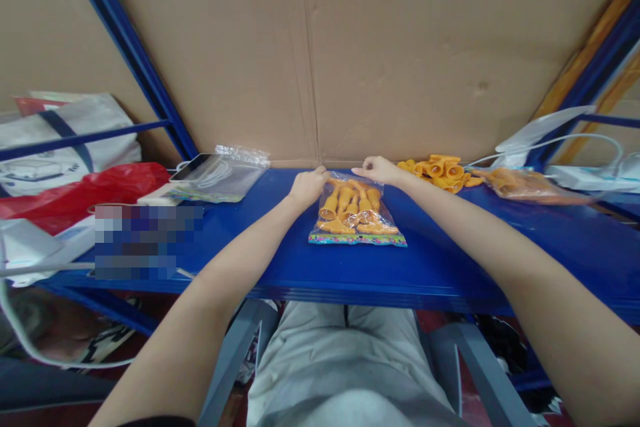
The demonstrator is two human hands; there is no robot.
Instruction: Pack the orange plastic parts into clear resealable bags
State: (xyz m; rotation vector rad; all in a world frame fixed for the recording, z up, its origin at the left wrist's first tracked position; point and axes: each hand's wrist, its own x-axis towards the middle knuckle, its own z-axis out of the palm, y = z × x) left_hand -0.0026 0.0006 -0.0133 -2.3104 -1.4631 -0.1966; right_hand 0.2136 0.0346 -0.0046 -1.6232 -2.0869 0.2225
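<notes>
A clear plastic bag (359, 228) with a colourful printed strip along its near edge lies on the blue table (295, 273) in front of me. Inside it are several orange-yellow, horn-shaped plastic pieces (345, 203). My left hand (310, 187) is closed on the far left corner of the bag. At the bag's far edge, further right, my right hand (381, 169) has its fingers curled in a pinch; the fingertips are small and partly hidden there. A loose pile of similar orange-yellow pieces (443, 172) lies just beyond my right forearm.
Another filled plastic bag (535, 185) lies at the right. On the left are flat clear bags (230, 177), a dark-screened device (193, 167), a red plastic bag (120, 190) and a white cloth bag (100, 127). A cardboard wall (400, 47) and blue posts (135, 60) bound the table.
</notes>
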